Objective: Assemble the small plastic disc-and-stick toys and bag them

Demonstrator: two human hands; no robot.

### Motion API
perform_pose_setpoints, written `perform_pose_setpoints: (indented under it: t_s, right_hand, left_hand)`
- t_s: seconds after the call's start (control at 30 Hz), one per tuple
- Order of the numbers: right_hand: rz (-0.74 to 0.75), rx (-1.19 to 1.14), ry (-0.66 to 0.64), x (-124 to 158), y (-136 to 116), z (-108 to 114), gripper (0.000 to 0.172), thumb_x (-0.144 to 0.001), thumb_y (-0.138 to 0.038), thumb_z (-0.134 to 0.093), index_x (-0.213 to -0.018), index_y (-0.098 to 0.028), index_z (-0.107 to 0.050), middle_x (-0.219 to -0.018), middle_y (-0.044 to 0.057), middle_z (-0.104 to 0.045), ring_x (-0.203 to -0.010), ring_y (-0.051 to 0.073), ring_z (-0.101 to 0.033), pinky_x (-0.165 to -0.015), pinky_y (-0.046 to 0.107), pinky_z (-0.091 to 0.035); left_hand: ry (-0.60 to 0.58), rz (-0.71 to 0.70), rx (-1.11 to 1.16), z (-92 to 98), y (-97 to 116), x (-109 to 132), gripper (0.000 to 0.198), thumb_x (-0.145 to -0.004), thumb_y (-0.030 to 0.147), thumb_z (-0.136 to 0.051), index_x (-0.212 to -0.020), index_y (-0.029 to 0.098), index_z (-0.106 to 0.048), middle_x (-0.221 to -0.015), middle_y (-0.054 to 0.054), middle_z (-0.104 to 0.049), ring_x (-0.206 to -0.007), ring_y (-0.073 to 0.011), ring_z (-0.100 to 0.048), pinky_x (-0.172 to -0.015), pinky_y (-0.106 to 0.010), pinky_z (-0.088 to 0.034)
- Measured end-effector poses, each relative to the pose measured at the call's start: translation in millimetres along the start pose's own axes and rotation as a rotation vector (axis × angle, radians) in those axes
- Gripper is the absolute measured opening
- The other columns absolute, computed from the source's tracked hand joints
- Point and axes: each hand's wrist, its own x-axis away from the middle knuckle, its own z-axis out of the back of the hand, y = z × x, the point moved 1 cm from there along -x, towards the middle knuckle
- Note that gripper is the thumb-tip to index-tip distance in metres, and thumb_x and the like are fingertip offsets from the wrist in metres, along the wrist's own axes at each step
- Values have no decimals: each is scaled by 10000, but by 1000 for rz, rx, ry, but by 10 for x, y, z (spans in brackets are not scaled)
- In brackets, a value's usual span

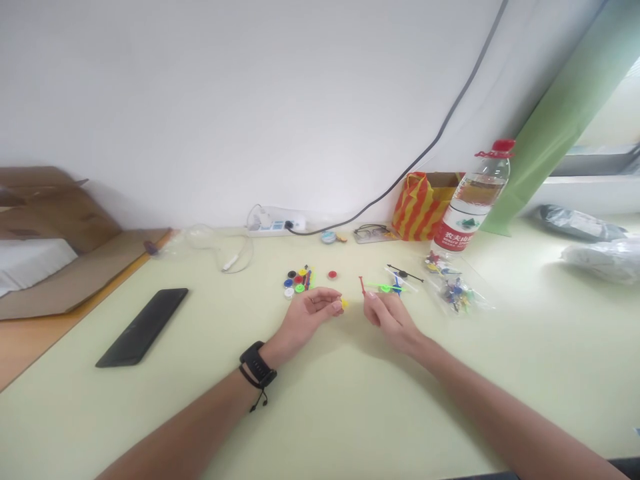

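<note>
My left hand (316,310) pinches a small yellow plastic piece (344,303) between thumb and fingertips, just above the table. To its right, my right hand (390,317) is closed on a thin red plastic stick (362,285), its upper end pointing up; the lower part is hidden in my fingers. Behind my left hand lie a cluster of small coloured discs (289,283) and short sticks. A lone red disc (333,275) rests between the hands, farther back. Beyond my right hand are a black stick with a disc (403,274) and a green disc (385,289), among white, green and blue sticks.
Clear bags of small coloured parts (457,293) lie right of the hands, before a large water bottle (457,213) and a striped bag (417,207). A power strip (277,223) and glasses (371,231) sit along the wall. Left are a black flat case (143,327) and a cardboard box (55,267).
</note>
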Motion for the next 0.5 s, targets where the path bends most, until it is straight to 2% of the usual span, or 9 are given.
perform_pose_setpoints:
  t_s: [0.07,0.17,0.27,0.5]
  right_hand:
    - [-21,-14,25,-26,-17,25,580,-1038,-565,-374,-569,-225,-384,-557,-11,-384,-538,150,-389,-557,325,-331]
    - [-25,-64,34,-59,-66,39,407,-969,-546,-564,-728,-222,-514,-677,-3,-512,-623,159,-481,-591,310,-391]
    - [-30,-138,16,-64,-95,15,266,-926,-484,-656,-893,-234,-570,-804,15,-592,-685,168,-558,-627,311,-461]
    - [-39,-133,-8,-51,-76,-32,212,-916,-429,-671,-987,-242,-603,-910,38,-670,-721,173,-626,-685,334,-528]
  left_hand:
    - [6,-3,1,-3,11,1,357,-772,399,-852,-1019,166,-743,-967,-82,-775,-919,-220,-732,-921,-403,-599]
    - [2,-1,-4,-7,15,1,361,-770,396,-854,-1021,161,-743,-974,-86,-775,-923,-217,-729,-927,-400,-593]
    - [0,5,-6,-3,-3,-4,351,-781,382,-848,-1030,160,-739,-988,-87,-773,-923,-210,-726,-927,-393,-591]
    - [-33,-16,-11,10,-60,-20,333,-799,376,-835,-1042,170,-739,-1015,-85,-773,-963,-215,-728,-928,-377,-590]
